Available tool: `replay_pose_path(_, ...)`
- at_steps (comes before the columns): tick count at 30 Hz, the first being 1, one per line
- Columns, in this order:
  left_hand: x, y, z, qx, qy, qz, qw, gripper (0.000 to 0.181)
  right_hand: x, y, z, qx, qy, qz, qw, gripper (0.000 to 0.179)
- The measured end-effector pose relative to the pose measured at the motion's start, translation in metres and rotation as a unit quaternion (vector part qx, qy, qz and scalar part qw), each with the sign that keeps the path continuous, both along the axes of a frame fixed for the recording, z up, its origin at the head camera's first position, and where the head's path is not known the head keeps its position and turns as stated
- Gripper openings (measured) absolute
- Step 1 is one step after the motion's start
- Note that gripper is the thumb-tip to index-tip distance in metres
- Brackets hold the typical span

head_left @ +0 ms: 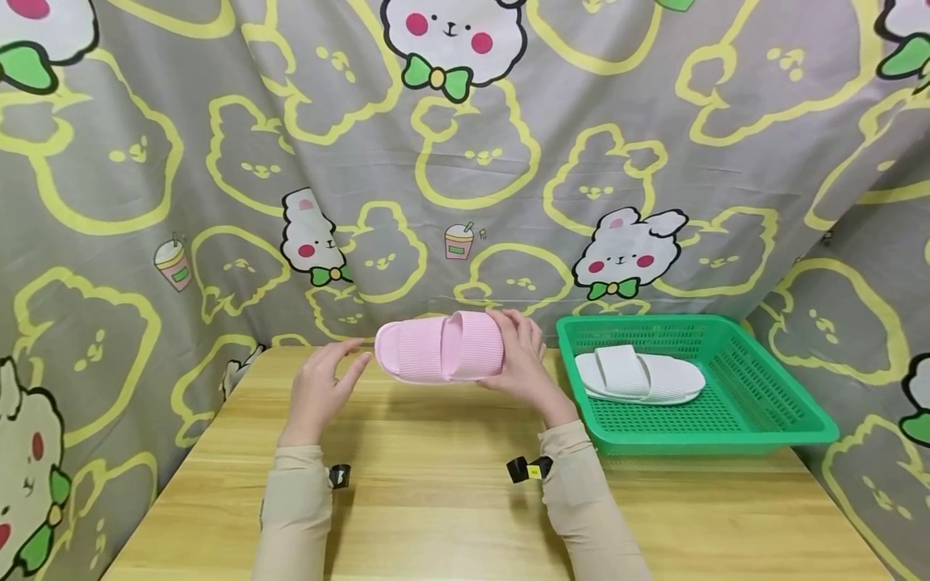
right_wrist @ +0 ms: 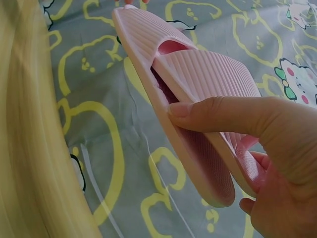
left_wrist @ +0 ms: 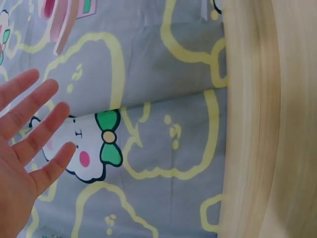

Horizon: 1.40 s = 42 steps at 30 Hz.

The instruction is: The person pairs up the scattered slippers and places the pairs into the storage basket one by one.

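A pair of pink ribbed slippers, one tucked into the other, is held above the table in the head view. My right hand grips their right end. In the right wrist view, the thumb presses along the edge of the slippers, with other fingers partly hidden behind them. To the left of the slippers is my left hand, a small gap from their end. Its fingers are spread and hold nothing in the left wrist view, where part of a slipper shows at the top.
On the right of the wooden table stands a green plastic basket. White footwear with a ribbed strap lies inside, towards its left; whether one or two, I cannot tell. A patterned grey curtain hangs behind the table.
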State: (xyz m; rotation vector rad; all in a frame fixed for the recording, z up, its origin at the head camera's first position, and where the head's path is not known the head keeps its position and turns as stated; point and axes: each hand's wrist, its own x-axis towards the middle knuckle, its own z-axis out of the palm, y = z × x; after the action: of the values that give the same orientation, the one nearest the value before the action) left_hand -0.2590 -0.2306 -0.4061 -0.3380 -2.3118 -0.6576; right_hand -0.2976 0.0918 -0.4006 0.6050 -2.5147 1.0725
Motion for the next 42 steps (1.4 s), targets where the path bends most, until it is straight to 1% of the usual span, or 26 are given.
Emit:
replay_pose_path(6, -0.005, 0.004, -0.003, -0.015, 0.037, -0.008, 0.9992, 0.031, 0.001, 0.006, 0.002, 0.017, -0.011, -0.012, 0.9997, 0.108)
replay_pose_path(10, -0.008, 0.006, -0.005, -0.023, 0.064, -0.01, 0.9976, 0.031, 0.002, 0.012, 0.004, 0.025, -0.004, -0.02, 0.9995, 0.108)
replay_pose_path(13, -0.01, 0.008, -0.006, -0.027, 0.075, -0.008, 0.9968, 0.031, 0.003, 0.016, 0.006, 0.028, 0.002, -0.021, 0.9994, 0.108)
replay_pose_path(15, -0.011, 0.008, -0.006, -0.03, 0.076, -0.006, 0.9966, 0.031, 0.004, 0.02, 0.007, 0.028, 0.002, -0.023, 0.9993, 0.108)
replay_pose_path(22, -0.013, 0.01, -0.005, -0.058, 0.062, -0.005, 0.9964, 0.033, 0.003, 0.033, 0.008, 0.032, 0.002, -0.028, 0.9991, 0.107)
replay_pose_path(26, -0.017, 0.012, -0.005, -0.078, 0.075, -0.007, 0.9941, 0.034, 0.003, 0.041, 0.01, 0.03, 0.01, -0.029, 0.9991, 0.107)
replay_pose_path(30, -0.02, 0.014, -0.002, -0.097, 0.093, -0.013, 0.9909, 0.035, 0.005, 0.049, 0.013, 0.037, 0.016, -0.038, 0.9985, 0.107)
replay_pose_path(37, -0.023, 0.018, 0.002, -0.126, 0.093, -0.02, 0.9874, 0.037, 0.01, 0.062, 0.019, 0.042, 0.013, -0.051, 0.9977, 0.108)
replay_pose_path(42, -0.026, 0.022, 0.003, -0.137, 0.104, -0.029, 0.9847, 0.038, 0.011, 0.071, 0.023, 0.042, 0.017, -0.056, 0.9974, 0.106)
